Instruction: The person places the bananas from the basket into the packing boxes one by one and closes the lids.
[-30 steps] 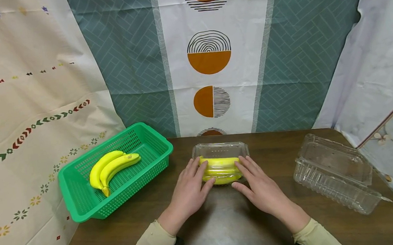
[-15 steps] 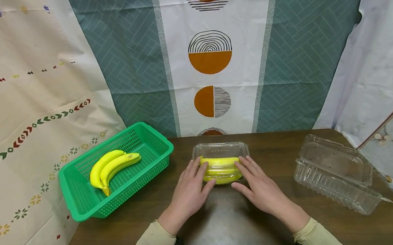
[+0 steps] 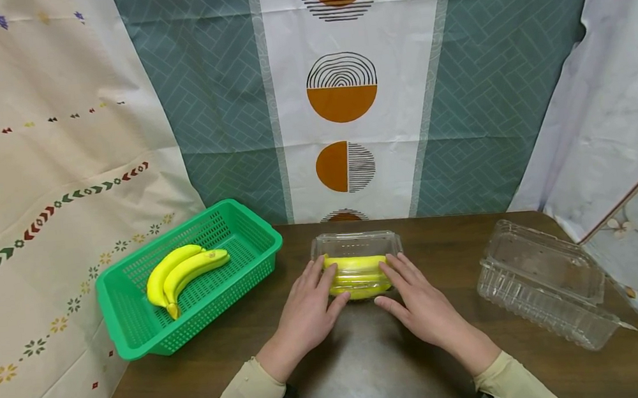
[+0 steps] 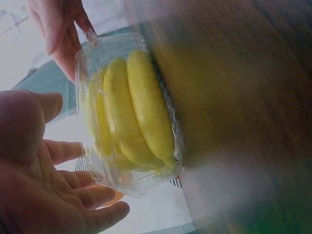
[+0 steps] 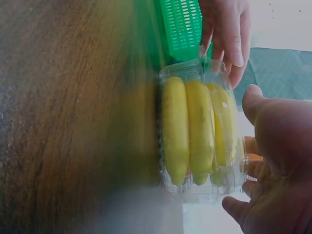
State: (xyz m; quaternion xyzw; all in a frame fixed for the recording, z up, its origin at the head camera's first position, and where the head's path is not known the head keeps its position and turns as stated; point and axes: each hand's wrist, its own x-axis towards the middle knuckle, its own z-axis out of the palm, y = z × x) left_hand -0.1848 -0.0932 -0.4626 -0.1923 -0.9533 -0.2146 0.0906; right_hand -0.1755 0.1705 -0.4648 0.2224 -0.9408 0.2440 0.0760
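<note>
We are touching the clear box between our left hand and right hand, fingers relaxed. Bananas are lying inside.

Brown desk spans lower frame w/ green basket lower L, clear banana box near ctr, 2nd clear box lower R.
</note>
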